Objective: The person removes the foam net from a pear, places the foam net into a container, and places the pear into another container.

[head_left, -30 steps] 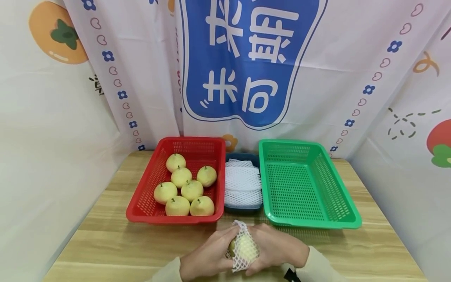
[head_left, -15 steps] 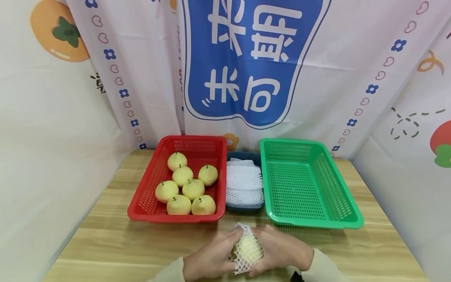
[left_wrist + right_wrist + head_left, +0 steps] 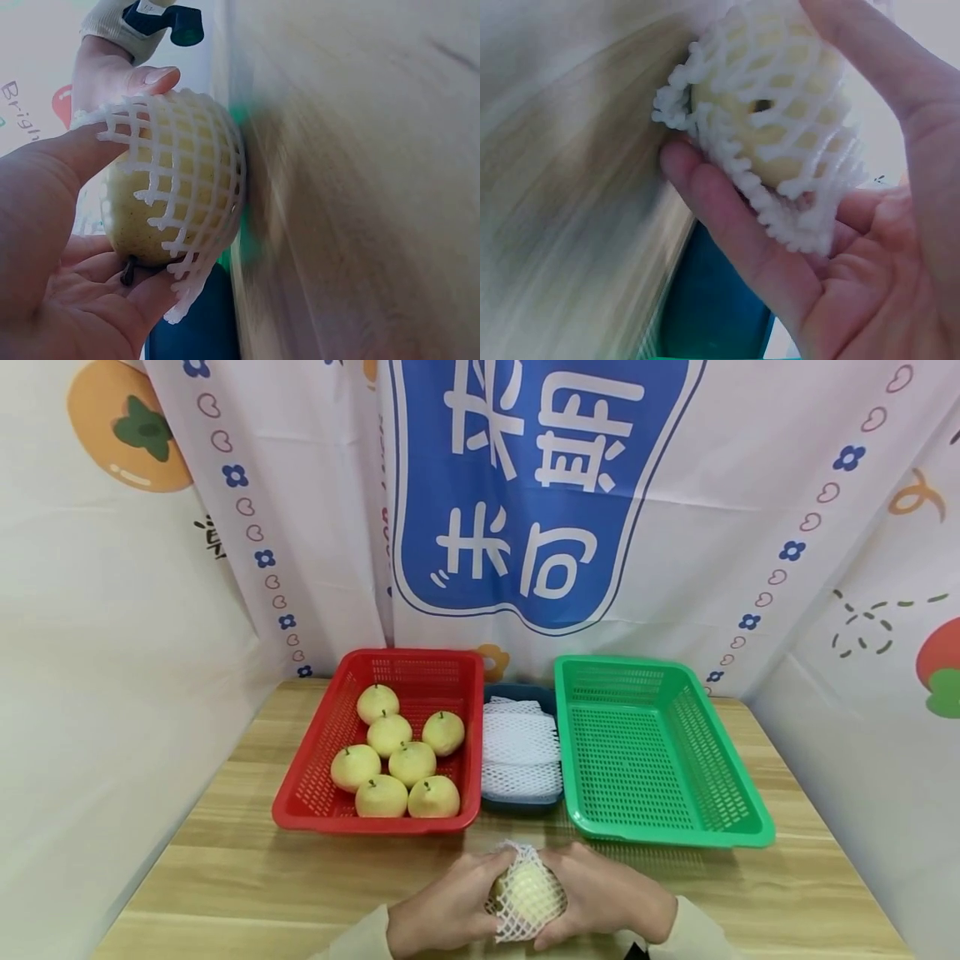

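Observation:
A yellow pear (image 3: pixel 135 225) is held between both hands at the front of the table, inside a white foam net (image 3: pixel 202 165). The left hand (image 3: pixel 444 906) grips from the left, its thumb at the net's open edge in the left wrist view; bare pear skin and the dark stem (image 3: pixel 128 271) show there. From the other side, the right hand (image 3: pixel 611 893) holds the netted pear with thumb and fingers around it. In the right wrist view the net (image 3: pixel 787 97) covers most of the fruit, and a dark spot shows through the mesh.
Several bare pears (image 3: pixel 389 734) lie in a red basket (image 3: pixel 281 814) at the left. A dark blue tray (image 3: pixel 517 808) with stacked foam nets (image 3: pixel 519 739) stands between it and a green basket (image 3: pixel 731 837). Printed cloth (image 3: pixel 315 460) hangs behind the wooden table (image 3: pixel 225 893).
Both hands keep hold of the netted pear. The right hand has shifted slightly to the right, and the net looks a little more spread over the fruit. The view has moved slightly.

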